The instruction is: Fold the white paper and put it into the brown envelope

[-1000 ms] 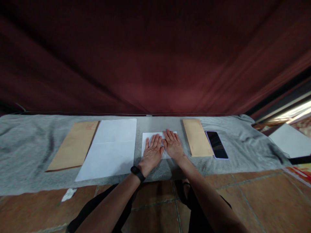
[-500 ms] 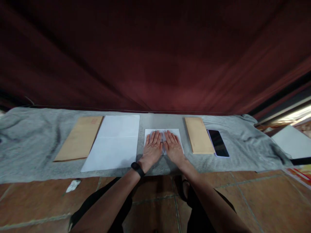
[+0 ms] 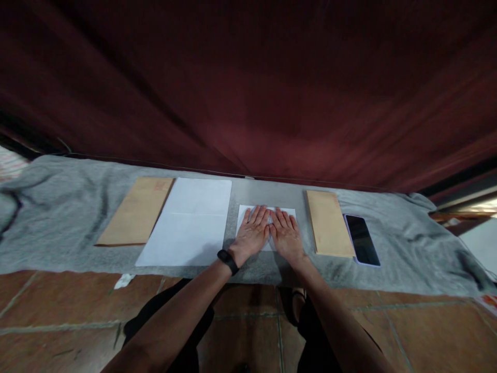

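A small white sheet of paper [image 3: 273, 245], perhaps folded, lies on the grey cloth beneath both my hands. My left hand [image 3: 251, 230] rests flat on its left part, fingers stretched out and pointing away from me. Flat on the right part is my right hand [image 3: 286, 235], its fingers slightly spread. The two thumbs nearly meet at the middle of the paper. Most of the sheet is hidden under the palms. To the left lie larger white sheets [image 3: 186, 228] with a crease across them.
Brown envelopes [image 3: 135, 212] lie at the far left, partly beside the white sheets. On the right are a stack of narrower brown envelopes [image 3: 330, 223] and a phone [image 3: 363, 240]. The grey cloth [image 3: 411, 243] covers the bench; a dark red curtain [image 3: 248, 93] hangs behind.
The camera view has tilted and shifted slightly. Both hands stay flat on the small paper and have come a little closer together at the fingertips.
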Demonstrator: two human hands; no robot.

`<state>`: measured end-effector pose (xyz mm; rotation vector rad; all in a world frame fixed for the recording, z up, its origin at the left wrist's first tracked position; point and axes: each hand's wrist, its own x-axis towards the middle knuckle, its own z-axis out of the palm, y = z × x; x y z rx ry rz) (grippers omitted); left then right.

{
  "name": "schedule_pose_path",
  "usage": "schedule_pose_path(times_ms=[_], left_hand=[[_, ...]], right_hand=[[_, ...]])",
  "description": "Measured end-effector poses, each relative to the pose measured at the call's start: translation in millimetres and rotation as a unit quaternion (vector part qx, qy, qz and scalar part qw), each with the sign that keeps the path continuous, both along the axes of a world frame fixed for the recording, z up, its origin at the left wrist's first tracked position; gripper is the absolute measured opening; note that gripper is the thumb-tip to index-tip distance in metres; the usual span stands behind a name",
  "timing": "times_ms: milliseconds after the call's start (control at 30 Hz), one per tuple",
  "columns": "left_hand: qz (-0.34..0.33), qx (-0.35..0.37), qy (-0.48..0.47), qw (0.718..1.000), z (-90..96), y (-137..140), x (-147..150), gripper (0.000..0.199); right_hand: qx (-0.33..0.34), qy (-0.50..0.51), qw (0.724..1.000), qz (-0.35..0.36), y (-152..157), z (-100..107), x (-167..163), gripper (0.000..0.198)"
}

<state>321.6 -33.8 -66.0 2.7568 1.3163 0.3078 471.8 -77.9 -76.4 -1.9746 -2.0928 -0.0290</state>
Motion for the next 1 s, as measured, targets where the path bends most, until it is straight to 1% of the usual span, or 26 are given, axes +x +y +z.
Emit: schedule_pose_path(times_ms=[233, 567, 800, 900, 1000], left_hand=[[0.011, -0.004, -0.004, 1.000, -1.7, 4.0, 9.7, 0.058], [0.012, 0.003, -0.016, 1.000, -1.0, -0.4, 3.6, 0.059], [0.007, 0.007, -0.010, 1.000, -0.8, -3.3, -3.8, 0.058], [0.007, 0.008, -0.005, 1.000, -1.3, -3.7, -4.8, 0.058], [0.009, 0.008, -0.001, 1.000, -1.3, -3.6, -4.5, 0.058]], right_hand=[[0.023, -0.013, 1.000, -0.013, 3.3, -4.7, 6.7, 0.051], [0.046, -0.037, 0.997, -0.048, 0.1, -10.6, 15.3, 0.057], [0.063, -0.034, 0.995, -0.071, -1.8, -17.5, 20.6, 0.064], [0.065, -0.027, 0.994, -0.084, -3.1, -16.2, 21.9, 0.065], [0.061, -0.016, 0.996, -0.068, -6.1, -10.4, 16.7, 0.059]])
